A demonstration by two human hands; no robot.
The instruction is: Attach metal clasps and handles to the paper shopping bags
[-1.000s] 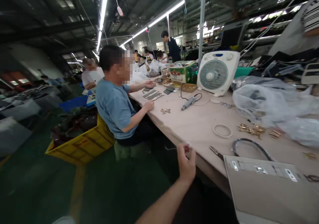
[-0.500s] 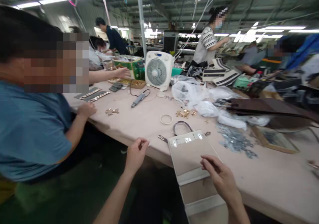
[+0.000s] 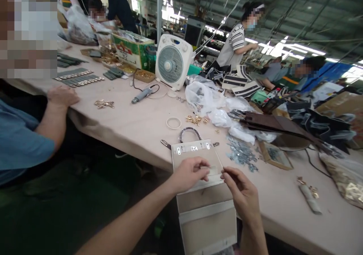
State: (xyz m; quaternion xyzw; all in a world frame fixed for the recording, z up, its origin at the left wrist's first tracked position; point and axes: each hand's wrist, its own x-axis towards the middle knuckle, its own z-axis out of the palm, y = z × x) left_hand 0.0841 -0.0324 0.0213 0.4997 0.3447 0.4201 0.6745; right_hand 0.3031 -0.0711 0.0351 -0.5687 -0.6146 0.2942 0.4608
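Note:
A beige bag panel [image 3: 195, 158] with small metal plates along its top lies on the table edge, its lower folded sections hanging over. A dark curved handle [image 3: 190, 130] stands out beyond its top, with buckled tabs at the sides. Above the panel, my left hand [image 3: 191, 174] is closed, thumb and fingers pinching a pale, see-through strip [image 3: 213, 170] that looks like tape. At the panel's right edge my right hand [image 3: 242, 192] is closed too, its fingertips pinched at the strip's other end; the exact grip is partly hidden.
A tape roll [image 3: 173, 123], gold hardware [image 3: 194, 119] and grey metal pieces [image 3: 241, 153] lie beyond the panel. Behind them stand a white fan [image 3: 171, 64] and plastic bags [image 3: 201, 96]. A co-worker's arm [image 3: 56, 113] rests at left; a wrapped tool [image 3: 309, 198] lies right.
My left hand has moved right, from beside the panel to over it, close to my right hand. A see-through strip now shows between them. The view has turned and tilted.

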